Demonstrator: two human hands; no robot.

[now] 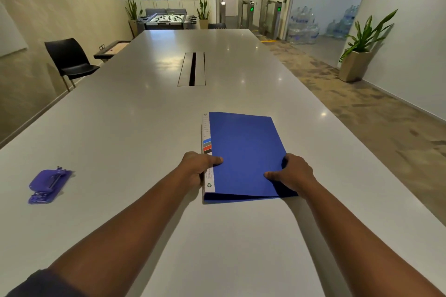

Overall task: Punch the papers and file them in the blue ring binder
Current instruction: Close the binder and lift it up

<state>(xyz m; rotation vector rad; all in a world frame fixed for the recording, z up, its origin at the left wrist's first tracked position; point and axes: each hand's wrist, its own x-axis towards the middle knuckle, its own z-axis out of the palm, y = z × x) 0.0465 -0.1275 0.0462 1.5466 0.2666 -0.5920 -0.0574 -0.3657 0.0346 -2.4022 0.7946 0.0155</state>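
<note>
Both hands grasp the closed blue ring binder (243,154) lying near on the table (144,108), left hand (198,166) at its spine, right hand (294,172) pinching the cover's open edge, so opening seems next, with the purple hole punch (49,185) far left.

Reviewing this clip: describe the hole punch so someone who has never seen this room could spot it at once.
Start at the long grey table that fills the view. The blue binder lies near its middle, gripped by both hands; look far to its left, near the table's left edge. There sits the hole punch, alone: a small, humped purple tool, unlike the flat blue binder.
</note>
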